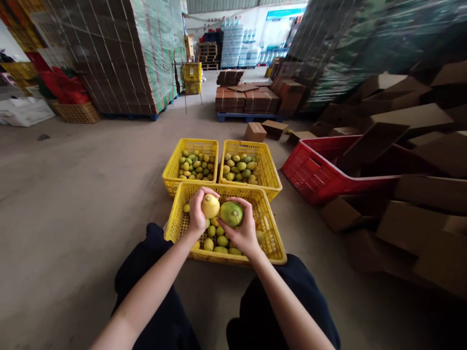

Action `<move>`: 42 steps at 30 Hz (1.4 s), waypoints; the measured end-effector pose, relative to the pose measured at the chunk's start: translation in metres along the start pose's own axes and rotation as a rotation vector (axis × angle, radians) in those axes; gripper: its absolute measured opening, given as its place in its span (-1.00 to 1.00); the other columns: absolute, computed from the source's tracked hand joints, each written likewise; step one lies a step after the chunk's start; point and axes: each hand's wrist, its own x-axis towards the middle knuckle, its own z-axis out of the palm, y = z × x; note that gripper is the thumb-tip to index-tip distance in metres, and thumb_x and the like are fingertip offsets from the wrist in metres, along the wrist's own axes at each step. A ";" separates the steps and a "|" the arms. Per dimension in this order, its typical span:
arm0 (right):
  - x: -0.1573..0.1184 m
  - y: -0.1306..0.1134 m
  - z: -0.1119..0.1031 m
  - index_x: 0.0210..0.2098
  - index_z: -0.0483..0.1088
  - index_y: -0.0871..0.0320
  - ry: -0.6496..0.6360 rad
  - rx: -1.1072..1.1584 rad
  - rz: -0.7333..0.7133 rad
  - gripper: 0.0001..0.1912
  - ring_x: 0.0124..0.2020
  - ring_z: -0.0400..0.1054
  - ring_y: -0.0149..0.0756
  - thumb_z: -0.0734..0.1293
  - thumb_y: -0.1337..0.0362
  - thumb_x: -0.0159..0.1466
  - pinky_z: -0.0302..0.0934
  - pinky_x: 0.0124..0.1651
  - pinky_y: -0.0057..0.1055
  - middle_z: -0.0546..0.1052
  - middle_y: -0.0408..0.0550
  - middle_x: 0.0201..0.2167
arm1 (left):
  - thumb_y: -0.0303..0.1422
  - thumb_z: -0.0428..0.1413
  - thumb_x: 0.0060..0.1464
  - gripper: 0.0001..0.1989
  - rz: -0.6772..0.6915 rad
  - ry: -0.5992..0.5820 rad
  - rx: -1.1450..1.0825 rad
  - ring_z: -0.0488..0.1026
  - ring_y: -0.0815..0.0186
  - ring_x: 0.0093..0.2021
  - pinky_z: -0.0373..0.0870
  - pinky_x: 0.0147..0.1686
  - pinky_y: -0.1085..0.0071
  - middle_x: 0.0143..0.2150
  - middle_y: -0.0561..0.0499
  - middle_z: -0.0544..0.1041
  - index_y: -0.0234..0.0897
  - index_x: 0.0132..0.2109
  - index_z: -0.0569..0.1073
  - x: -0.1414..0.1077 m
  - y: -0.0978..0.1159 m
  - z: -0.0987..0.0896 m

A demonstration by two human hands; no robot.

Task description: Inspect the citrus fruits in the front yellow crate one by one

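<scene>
My left hand point(199, 212) is closed around a yellow lemon point(210, 206), its stem end facing up. A larger-looking green lemon point(231, 214) with a pale stem end sits in my right hand point(247, 228), whose fingers wrap its far side and right edge. Both hands hover side by side over the nearest yellow crate point(275, 238), and the two lemons are close together. Several yellow and green lemons point(221, 240) lie on the crate's bottom, partly hidden by my hands and wrists.
Behind stand two more yellow crates, left point(171, 177) and right point(272, 180), holding many lemons. A red crate point(310, 170) with cardboard is at right, beside heaped cardboard boxes point(412, 218). Small cartons point(255, 132) and a blue pallet point(248, 117) of flattened cardboard lie farther back.
</scene>
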 end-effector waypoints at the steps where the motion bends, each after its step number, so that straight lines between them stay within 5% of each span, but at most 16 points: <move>1: -0.001 0.000 0.000 -0.01 0.20 0.03 -0.006 -0.016 -0.003 -0.44 -0.08 0.30 -0.16 0.43 0.32 0.02 0.22 0.02 -0.16 0.39 -0.02 -0.09 | -0.12 -0.08 0.11 -0.59 0.069 -0.032 0.063 0.39 0.28 -0.33 0.29 -0.23 0.41 -0.40 -0.04 0.46 -0.26 -0.47 0.49 -0.002 0.001 0.000; 6: -0.004 0.002 0.000 -0.01 0.19 0.02 -0.031 -0.075 -0.061 -0.46 -0.10 0.31 -0.16 0.41 0.32 0.05 0.24 -0.02 -0.17 0.39 -0.03 -0.11 | -0.10 -0.16 0.15 -0.53 0.238 -0.168 0.219 0.35 0.20 -0.29 0.25 -0.16 0.34 -0.40 -0.07 0.45 -0.21 -0.44 0.52 -0.005 0.007 -0.003; 14: -0.006 0.000 0.002 -0.02 0.19 0.01 -0.036 -0.088 -0.065 -0.46 -0.15 0.34 -0.16 0.42 0.31 0.04 0.26 -0.06 -0.16 0.39 -0.03 -0.15 | -0.14 -0.14 0.13 -0.57 0.252 -0.290 0.283 0.35 0.15 -0.27 0.24 -0.13 0.29 -0.38 -0.09 0.46 -0.19 -0.40 0.56 -0.005 0.014 -0.009; 22: -0.007 0.001 0.003 -0.02 0.19 0.01 -0.036 -0.092 -0.076 -0.46 -0.15 0.33 -0.14 0.41 0.32 0.03 0.26 -0.07 -0.15 0.38 -0.02 -0.15 | -0.40 0.00 0.01 -0.75 0.068 -0.236 0.191 0.37 0.17 -0.27 0.23 -0.10 0.31 -0.40 -0.06 0.48 -0.20 -0.47 0.56 -0.008 0.016 -0.010; 28: -0.007 0.003 0.004 -0.04 0.20 0.02 -0.033 -0.096 -0.086 -0.47 -0.16 0.33 -0.16 0.40 0.35 0.02 0.26 -0.08 -0.17 0.37 -0.03 -0.16 | -0.47 0.07 -0.02 -0.82 0.110 -0.251 0.216 0.38 0.21 -0.28 0.23 -0.14 0.36 -0.40 -0.06 0.48 -0.24 -0.45 0.57 -0.008 0.018 -0.008; 32: -0.007 0.004 0.004 -0.05 0.21 0.02 -0.024 -0.100 -0.068 -0.48 -0.16 0.33 -0.16 0.39 0.35 0.02 0.26 -0.08 -0.17 0.38 -0.03 -0.16 | -0.51 0.11 -0.04 -0.83 0.009 -0.196 0.174 0.38 0.24 -0.32 0.23 -0.15 0.38 -0.43 -0.05 0.48 -0.27 -0.50 0.55 -0.007 0.020 -0.005; 38: -0.009 0.004 0.007 -0.09 0.27 0.03 0.000 -0.015 0.066 -0.50 -0.22 0.34 -0.19 0.43 0.33 -0.02 0.26 -0.08 -0.20 0.42 -0.09 -0.21 | -0.43 0.12 -0.01 -0.85 0.008 -0.216 0.224 0.38 0.29 -0.35 0.24 -0.23 0.42 -0.44 0.00 0.49 -0.25 -0.49 0.54 -0.004 0.020 -0.002; 42: -0.008 0.006 0.010 -0.09 0.28 0.04 -0.013 0.079 0.176 -0.49 -0.15 0.34 -0.19 0.45 0.31 -0.02 0.22 -0.01 -0.21 0.43 -0.08 -0.16 | -0.29 0.12 0.03 -0.81 -0.083 -0.075 0.161 0.39 0.35 -0.38 0.26 -0.33 0.48 -0.44 0.02 0.50 -0.26 -0.46 0.52 -0.001 0.010 0.002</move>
